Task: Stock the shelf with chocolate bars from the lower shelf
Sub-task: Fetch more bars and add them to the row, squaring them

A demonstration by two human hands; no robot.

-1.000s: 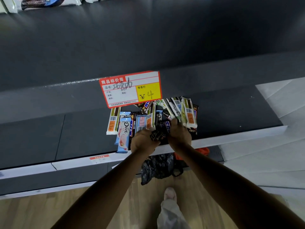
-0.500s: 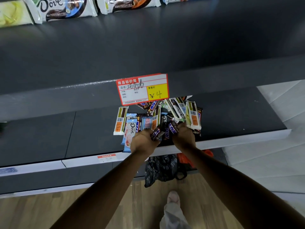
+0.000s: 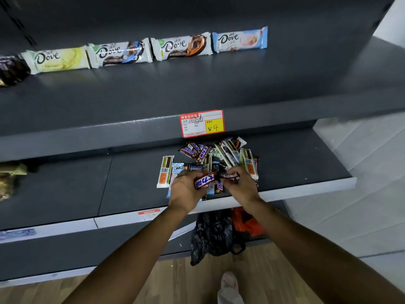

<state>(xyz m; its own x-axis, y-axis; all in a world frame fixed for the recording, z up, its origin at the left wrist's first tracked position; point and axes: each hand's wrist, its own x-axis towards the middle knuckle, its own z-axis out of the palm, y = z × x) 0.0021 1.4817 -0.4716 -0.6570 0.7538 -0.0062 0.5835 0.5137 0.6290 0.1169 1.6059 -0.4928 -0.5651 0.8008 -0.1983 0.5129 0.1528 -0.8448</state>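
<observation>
Gripping a brown Snickers bar (image 3: 205, 180), my left hand (image 3: 186, 190) curls its fingers round the wrapper's left end, so only the blue-lettered face shows. Whether that fist holds more than one bar I cannot tell. My right hand (image 3: 243, 186) pinches a second dark bar (image 3: 231, 176) just beside the first, mostly hidden under the fingers, label unreadable. Both hands sit over the near side of the heap of chocolate bars (image 3: 221, 154) on the lower shelf (image 3: 76, 187) and cover the heap's front part.

A red and yellow price tag (image 3: 202, 123) hangs on the lip of the upper shelf (image 3: 197, 88) directly above the heap and cuts off its far edge. At the back of that upper shelf four Dove bars (image 3: 182, 46) lie in a row, with a dark packet (image 3: 11, 70) clipped by the left frame edge. Under the lower shelf a black plastic bag (image 3: 211, 235) and an orange bag (image 3: 246, 223) are partly hidden.
</observation>
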